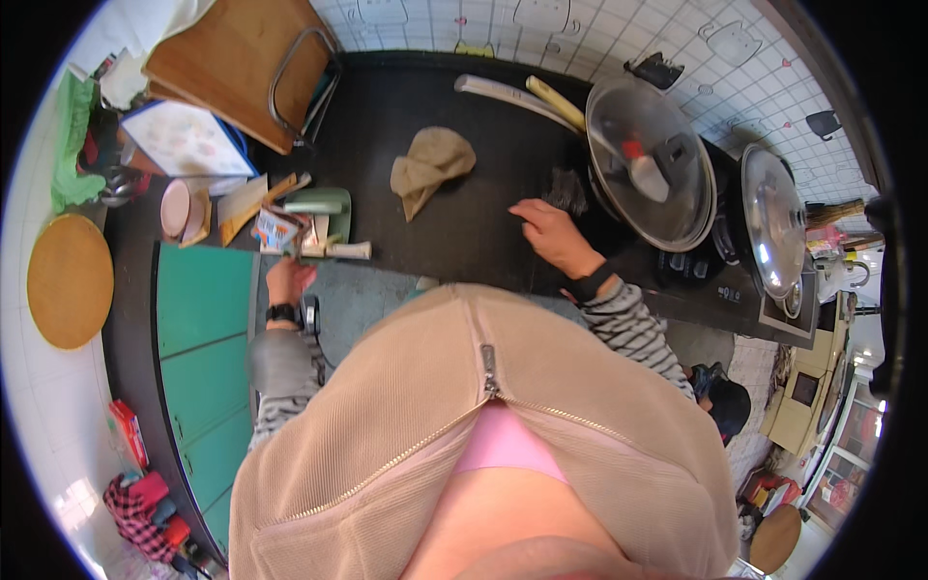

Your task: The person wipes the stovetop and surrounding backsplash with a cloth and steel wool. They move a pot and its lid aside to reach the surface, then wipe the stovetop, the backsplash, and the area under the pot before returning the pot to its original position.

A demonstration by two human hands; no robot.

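My left hand (290,279) is at the counter's front edge, just below a small printed packet (277,230) and a green tray (341,210); whether it grips something there is hidden. My right hand (554,235) hovers over or rests on the dark countertop (464,246), fingers pointing left, with nothing visible in it. A dark scouring pad (565,190) lies just beyond that hand. Crumpled on the counter between the hands, further back, is a brown cloth (433,167). To the right stands a pan under a glass lid (649,163), with a light-coloured spatula on or under the lid.
A second lidded pan (772,217) stands further right. Wooden cutting boards (232,65) lean in a metal rack at the back left. A pink round container (176,208) sits near the left corner. Long handles (507,94) lie along the back. Green cabinet doors (203,312) are at left.
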